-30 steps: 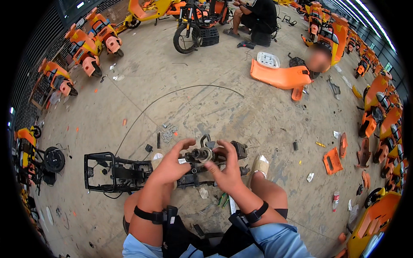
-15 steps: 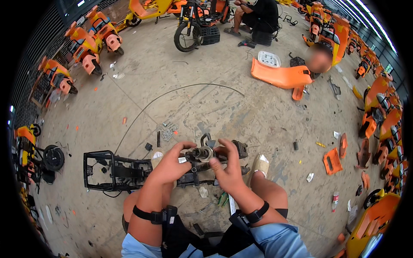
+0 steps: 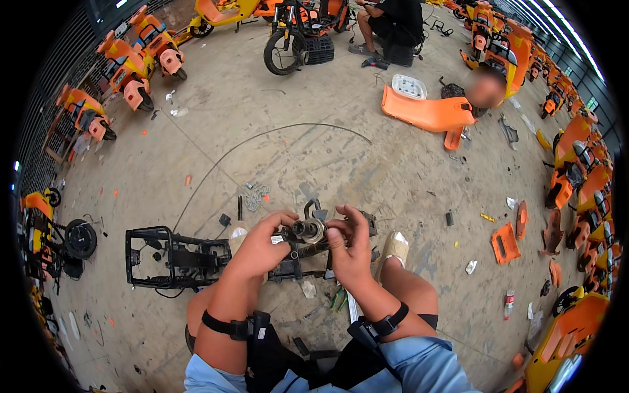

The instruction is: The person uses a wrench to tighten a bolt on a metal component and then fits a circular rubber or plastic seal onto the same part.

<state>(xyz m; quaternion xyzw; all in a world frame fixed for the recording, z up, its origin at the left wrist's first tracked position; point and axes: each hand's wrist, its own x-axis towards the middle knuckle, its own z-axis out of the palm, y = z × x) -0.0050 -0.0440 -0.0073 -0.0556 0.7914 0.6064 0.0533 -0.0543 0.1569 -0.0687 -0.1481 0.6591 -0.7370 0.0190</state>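
Between my knees lies a black scooter frame (image 3: 203, 262), stretching off to the left. Its head tube, topped by a metal threaded collar (image 3: 310, 230), points up between my hands. My left hand (image 3: 261, 247) is curled against the left side of the tube end, fingers over the top and thumb below; the exact contact is partly hidden. On the other side of the collar, my right hand (image 3: 352, 250) has its fingers apart and bent, with the thumb close to the collar's edge. A curved metal hook-like piece (image 3: 312, 208) rises just beyond the collar.
Green-handled pliers (image 3: 339, 299) lie near my right leg. A long cable (image 3: 262, 133) arcs across the floor beyond a small chain (image 3: 255, 195). Farther off are an orange body panel (image 3: 426, 110), a seated person (image 3: 396, 29) and rows of orange scooters (image 3: 128, 72).
My right hand's fingers and thumb have shifted slightly, the thumb drawing back from the collar's lower front. My left hand stays almost in place. The view has shifted a little.
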